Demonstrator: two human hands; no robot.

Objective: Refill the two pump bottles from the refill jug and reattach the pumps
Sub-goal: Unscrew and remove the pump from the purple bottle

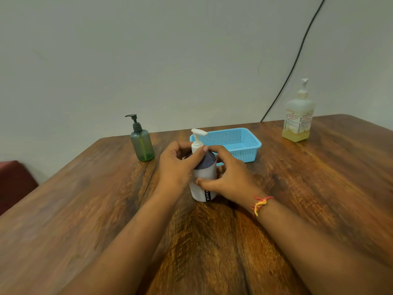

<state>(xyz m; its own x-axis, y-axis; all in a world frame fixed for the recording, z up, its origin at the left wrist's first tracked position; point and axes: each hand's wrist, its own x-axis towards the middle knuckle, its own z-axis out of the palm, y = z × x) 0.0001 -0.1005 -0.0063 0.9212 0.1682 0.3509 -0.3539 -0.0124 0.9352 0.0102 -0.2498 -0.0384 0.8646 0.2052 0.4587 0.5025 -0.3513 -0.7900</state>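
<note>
A white and purple pump bottle [204, 179] stands upright at the middle of the wooden table [297, 188], its white pump [197, 139] on top. My left hand [176, 165] curls round the bottle's neck, thumb against the pump collar. My right hand [227, 177] grips the bottle's body from the right, thumb across the front. A green translucent pump bottle [142, 143] with a dark pump stands to the left, a little green liquid at its bottom. The refill bottle [297, 118] with yellow liquid and a white pump stands at the far right.
A blue perforated plastic basket [238, 143] sits just behind the held bottle. A black cable [293, 62] runs down the wall at the right. A dark red seat [14, 182] shows past the table's left edge.
</note>
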